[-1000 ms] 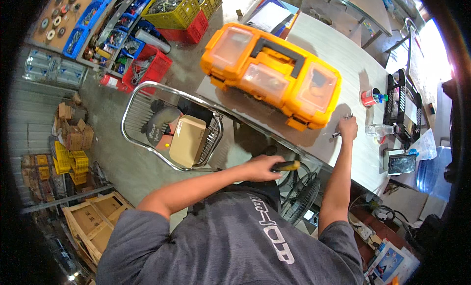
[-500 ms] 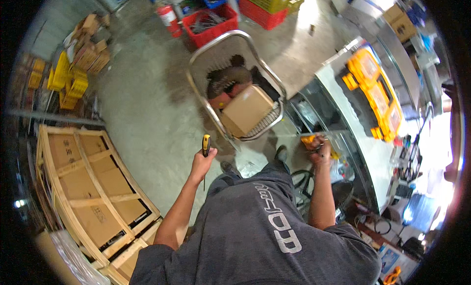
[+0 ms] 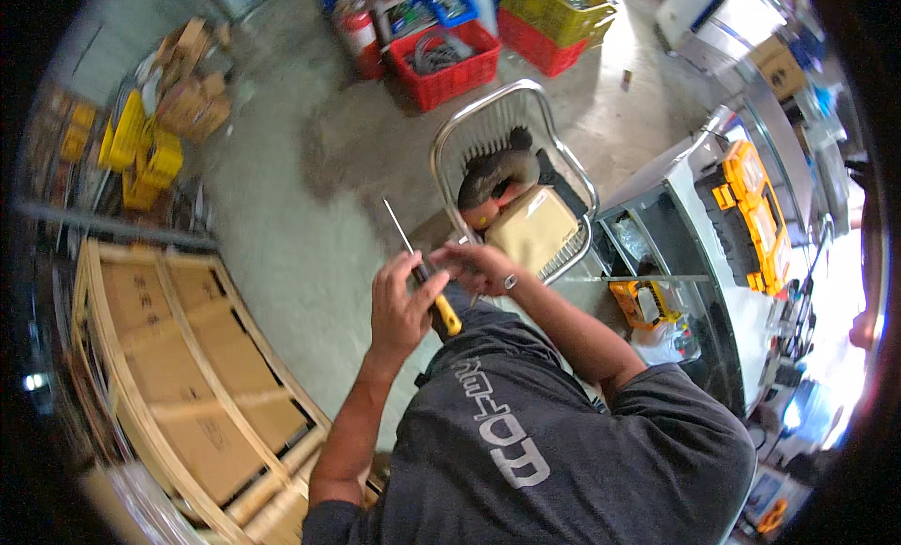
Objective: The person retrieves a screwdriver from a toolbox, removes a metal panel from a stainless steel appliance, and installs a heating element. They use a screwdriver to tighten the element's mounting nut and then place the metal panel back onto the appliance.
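Screwdriver [image 3: 446,312]: located in front of the wearer's waist, over the floor [image 3: 282,231], slanted so that its thin shaft points up and to the left in my view and the yellow butt of its handle points down toward the dark shirt [image 3: 601,451]. From my remote station I log the left hand [image 3: 402,306] as clamped on the dark part of the handle, thumb on one side and fingers on the other. Right hand [image 3: 477,266] is brought in close beside it, fingers bent toward the handle; I cannot tell whether they touch it or what they close on. A small shiny round item [image 3: 510,282] shows near that wrist; held or worn, I cannot tell.

Surroundings as I read them: beyond the hands, a metal-framed chair [image 3: 437,156] bears a cardboard box [image 3: 533,231] beside a dark curved object [image 3: 493,184]. To the right, an orange and black toolbox [image 3: 755,217] rests on a pale table [image 3: 737,329], with an orange case [image 3: 624,301] beneath it. Red crate [image 3: 455,85] lies beyond the chair. Wood-framed crate [image 3: 206,376] stands on the left, with yellow bins [image 3: 155,160] farther off.
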{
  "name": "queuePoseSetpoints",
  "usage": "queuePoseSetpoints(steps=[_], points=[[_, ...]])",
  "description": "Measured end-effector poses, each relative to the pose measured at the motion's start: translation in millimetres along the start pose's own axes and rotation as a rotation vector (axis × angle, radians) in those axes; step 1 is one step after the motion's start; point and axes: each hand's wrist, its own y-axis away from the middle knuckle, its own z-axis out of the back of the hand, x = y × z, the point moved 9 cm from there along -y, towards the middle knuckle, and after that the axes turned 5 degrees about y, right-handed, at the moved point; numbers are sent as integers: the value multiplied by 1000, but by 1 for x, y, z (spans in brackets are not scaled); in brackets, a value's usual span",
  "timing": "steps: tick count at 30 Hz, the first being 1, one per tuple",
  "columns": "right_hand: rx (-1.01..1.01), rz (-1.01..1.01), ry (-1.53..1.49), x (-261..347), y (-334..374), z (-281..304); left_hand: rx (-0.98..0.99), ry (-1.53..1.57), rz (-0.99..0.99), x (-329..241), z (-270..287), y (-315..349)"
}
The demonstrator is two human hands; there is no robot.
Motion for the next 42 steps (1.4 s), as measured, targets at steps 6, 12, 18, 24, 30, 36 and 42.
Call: queuePoseSetpoints(steps=[6,12,18,24,30,36,42], points=[[117,18,-412,47,-117,-63,216,90,-21,98,-24,-50],[-322,79,-283,146,-195,6,335,105,21,243,1,-118],[-413,249,-255,271,-230,16,502,255,624,450,28,-168],[-576,339,-358,339,-281,63,564,511,784,584,-33,-236],[-786,454,-496,391,-295,107,821,492,303,589,-108,-388],[-922,533,-438,458,-261,153,1126,542,118,535,-174,-512],[-1136,734,-479,508,-198,267,1323,673,-21,458,-305,-617]])
